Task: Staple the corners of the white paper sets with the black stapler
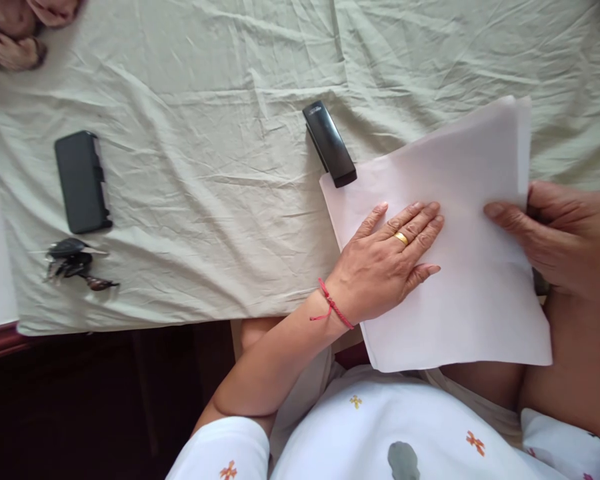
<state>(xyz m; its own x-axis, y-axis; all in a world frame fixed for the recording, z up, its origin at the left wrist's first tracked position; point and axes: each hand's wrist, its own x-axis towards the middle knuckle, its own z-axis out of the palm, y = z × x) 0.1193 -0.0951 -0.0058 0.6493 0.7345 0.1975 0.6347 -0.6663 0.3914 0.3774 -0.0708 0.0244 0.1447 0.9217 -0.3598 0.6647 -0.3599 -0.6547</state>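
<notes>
Open cloth (pixel 205 220) between phone (pixel 83 181) and stapler (pixel 329 143); keys (pixel 75 263) near edge.

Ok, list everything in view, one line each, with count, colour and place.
paper: one stack, white, right side, hanging over the near table edge
stapler: one, black, centre, its near end at the stack's far left corner
phone: one, black, left side, lying flat
keys: one bunch, dark, just nearer than the phone
cloth: one, pale green, creased, covering the table
fabric: one bundle, pinkish brown, far left corner
bracelet: one, red thread, on the left wrist
ring: one, gold, on a left finger
left hand: flat, palm down on the paper
right hand: at the stack's right edge, thumb on top
</notes>
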